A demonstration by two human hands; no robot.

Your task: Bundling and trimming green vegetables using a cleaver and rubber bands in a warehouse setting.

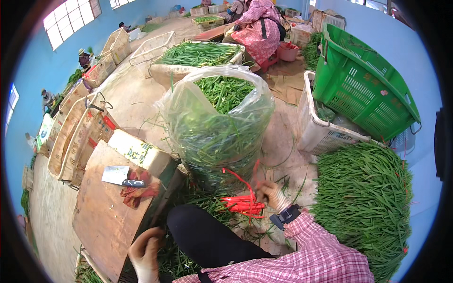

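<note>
My right hand (271,195), with a wrapped wrist and a dark watch-like band, pinches a red plastic tie strip (255,173). Just left of it, a pile of red tie strips (240,205) lies on the floor among green trimmings. My left hand (148,249) is low beside the wooden board (102,219); its fingers curl loosely, with nothing visible in them. On the board a cleaver (116,175) rests with its dark handle over a reddish cloth (136,196). Straight ahead stands a large clear plastic bag (219,138) full of cut green leaves.
At right are bundled green stalks (361,208) and a green plastic crate (364,85) tilted on a white crate (325,136). White crates (81,141) stand at left. A crate of greens (201,55) is beyond the bag. A co-worker in pink (260,32) sits behind it.
</note>
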